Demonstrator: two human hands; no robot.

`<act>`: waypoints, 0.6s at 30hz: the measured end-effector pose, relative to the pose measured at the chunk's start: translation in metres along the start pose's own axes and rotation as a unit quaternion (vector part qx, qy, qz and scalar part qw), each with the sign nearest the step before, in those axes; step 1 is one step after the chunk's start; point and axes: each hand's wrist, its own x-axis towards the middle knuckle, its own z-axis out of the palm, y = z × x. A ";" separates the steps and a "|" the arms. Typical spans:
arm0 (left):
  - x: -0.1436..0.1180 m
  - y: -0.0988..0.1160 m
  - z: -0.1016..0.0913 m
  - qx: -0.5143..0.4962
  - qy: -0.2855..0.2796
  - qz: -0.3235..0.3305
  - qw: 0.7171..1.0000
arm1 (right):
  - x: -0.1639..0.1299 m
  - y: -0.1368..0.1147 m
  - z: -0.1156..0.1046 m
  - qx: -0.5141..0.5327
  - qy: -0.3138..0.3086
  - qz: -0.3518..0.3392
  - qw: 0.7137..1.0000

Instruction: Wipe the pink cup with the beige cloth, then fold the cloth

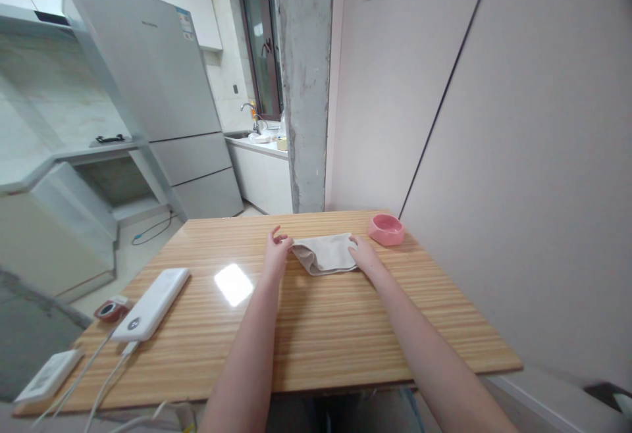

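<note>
A folded light grey cloth (pixel 328 253) lies on the wooden table, its left front corner lifted into a loose fold. My left hand (pixel 277 252) pinches the cloth's left corner between thumb and finger, with the other fingers curled above. At the opposite end, my right hand (pixel 363 253) rests on the right edge of the cloth, thumb and fingers on its surface; part of the grip is hidden under the hand. Just beyond my right hand stands a pink bowl (pixel 387 229) with a faceted outside.
On the table's (pixel 336 347) left side lie a white power bank (pixel 153 305) with cables, a small reddish-brown device (pixel 111 309) and a white box-like item (pixel 49 375). A pale wall (pixel 474 156) borders the right side. Behind are a fridge (pixel 148 91) and a concrete pillar (pixel 307 91).
</note>
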 end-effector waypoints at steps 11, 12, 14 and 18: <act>0.005 -0.002 -0.012 0.236 0.025 0.074 0.969 | 0.001 0.001 -0.001 -0.020 0.001 0.007 1.000; 0.006 0.000 -0.015 0.273 0.040 0.093 0.957 | 0.001 0.001 -0.001 -0.021 0.004 0.009 1.000; 0.006 0.004 -0.019 0.329 0.065 0.131 0.933 | 0.001 0.003 -0.002 -0.023 0.010 0.013 1.000; 0.005 0.002 -0.023 0.404 0.030 0.111 0.907 | -0.002 0.002 -0.006 -0.044 0.019 0.011 0.999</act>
